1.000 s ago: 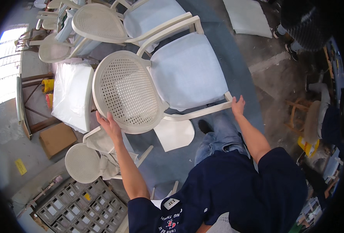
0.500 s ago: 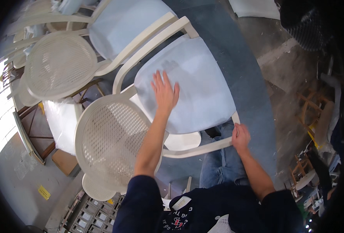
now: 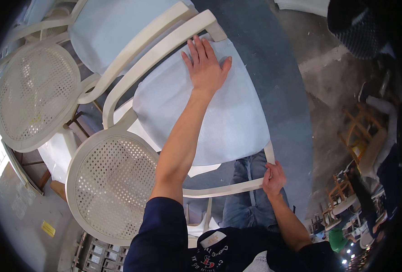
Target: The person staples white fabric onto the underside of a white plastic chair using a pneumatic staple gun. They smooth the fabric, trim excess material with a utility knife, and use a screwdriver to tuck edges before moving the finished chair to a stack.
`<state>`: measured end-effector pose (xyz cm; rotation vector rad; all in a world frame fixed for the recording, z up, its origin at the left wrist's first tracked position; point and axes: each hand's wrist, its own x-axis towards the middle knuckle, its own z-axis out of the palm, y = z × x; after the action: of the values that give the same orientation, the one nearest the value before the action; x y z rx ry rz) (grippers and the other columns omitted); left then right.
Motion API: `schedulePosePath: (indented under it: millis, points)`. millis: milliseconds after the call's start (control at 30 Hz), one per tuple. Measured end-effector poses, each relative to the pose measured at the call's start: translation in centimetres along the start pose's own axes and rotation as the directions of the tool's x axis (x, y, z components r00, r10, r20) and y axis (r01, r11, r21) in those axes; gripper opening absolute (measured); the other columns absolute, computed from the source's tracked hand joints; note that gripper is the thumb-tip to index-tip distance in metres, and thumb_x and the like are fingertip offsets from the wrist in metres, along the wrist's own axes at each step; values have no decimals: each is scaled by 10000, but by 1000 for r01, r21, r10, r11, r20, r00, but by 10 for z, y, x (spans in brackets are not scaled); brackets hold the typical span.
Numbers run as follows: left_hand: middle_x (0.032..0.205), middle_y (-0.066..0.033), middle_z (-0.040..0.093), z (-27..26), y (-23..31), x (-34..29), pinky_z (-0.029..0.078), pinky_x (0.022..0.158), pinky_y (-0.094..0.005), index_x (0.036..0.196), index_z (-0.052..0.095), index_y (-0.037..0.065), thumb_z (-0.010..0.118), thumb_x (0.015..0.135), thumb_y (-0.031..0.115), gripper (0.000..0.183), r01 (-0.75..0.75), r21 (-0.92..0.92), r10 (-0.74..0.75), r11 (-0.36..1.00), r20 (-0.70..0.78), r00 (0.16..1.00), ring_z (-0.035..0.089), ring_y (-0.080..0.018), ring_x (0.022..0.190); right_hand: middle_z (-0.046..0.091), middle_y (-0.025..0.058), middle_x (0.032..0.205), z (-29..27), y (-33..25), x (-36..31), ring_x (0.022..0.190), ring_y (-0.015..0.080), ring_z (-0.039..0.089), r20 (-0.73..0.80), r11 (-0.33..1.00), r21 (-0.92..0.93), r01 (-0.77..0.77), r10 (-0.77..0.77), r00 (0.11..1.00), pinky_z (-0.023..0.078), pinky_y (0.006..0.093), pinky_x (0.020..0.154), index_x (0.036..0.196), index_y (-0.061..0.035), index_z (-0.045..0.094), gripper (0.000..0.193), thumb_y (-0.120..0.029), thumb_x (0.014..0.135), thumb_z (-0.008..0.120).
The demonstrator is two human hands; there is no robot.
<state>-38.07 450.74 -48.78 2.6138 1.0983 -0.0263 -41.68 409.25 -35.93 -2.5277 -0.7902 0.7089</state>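
An armchair with a cream frame stands in front of me, its padded seat (image 3: 232, 104) light blue. My left hand (image 3: 208, 68) lies flat on that seat near its far edge, fingers spread, close to the far armrest (image 3: 164, 59). The round cane back (image 3: 110, 186) is on the left, partly behind my left forearm. On the near side, my right hand (image 3: 274, 177) is closed round the front end of the near armrest (image 3: 228, 188); its fingertips are partly hidden.
A second matching chair with a cane back (image 3: 38, 95) and a pale blue seat (image 3: 124, 31) stands against the far side. A black ribbed object (image 3: 359, 31) is at the upper right. Wooden chair frames (image 3: 364, 131) and other people are at the far right. Grey boxes (image 3: 103, 254) sit lower left.
My left hand has slid across the seat toward its far edge. The chair appears shifted left and slightly turned in view. My right hand stays on the near armrest.
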Motion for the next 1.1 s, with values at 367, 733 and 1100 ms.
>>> schedulePosePath:
  millis: [367, 733, 1100]
  points:
    - [1612, -223, 255, 4, -9, 36, 104, 1182, -636, 1544, 255, -30, 421, 921, 698, 973, -86, 210, 57, 974, 140, 988, 211, -406, 1496, 708, 88, 875, 2, 10, -2, 959, 375, 693, -72, 999, 9, 52, -52, 996, 584, 416, 794, 952, -79, 720, 196, -70, 768, 653]
    - [1622, -152, 271, 4, -20, 54, 135, 1155, -674, 1540, 307, 36, 417, 942, 651, 864, 49, 21, -53, 999, 203, 978, 216, -437, 1486, 701, 66, 824, 5, 3, 0, 938, 342, 711, -200, 998, 56, 7, 4, 980, 591, 400, 768, 955, -96, 725, 223, -63, 751, 643]
    - [1621, -63, 313, -5, -18, 34, 91, 1223, -536, 1518, 386, 77, 506, 930, 539, 757, 196, -137, -178, 971, 136, 975, 182, -335, 1521, 707, 69, 841, 4, 6, -3, 977, 367, 698, -124, 997, 61, 43, -35, 992, 576, 430, 797, 980, -57, 707, 223, -55, 785, 599]
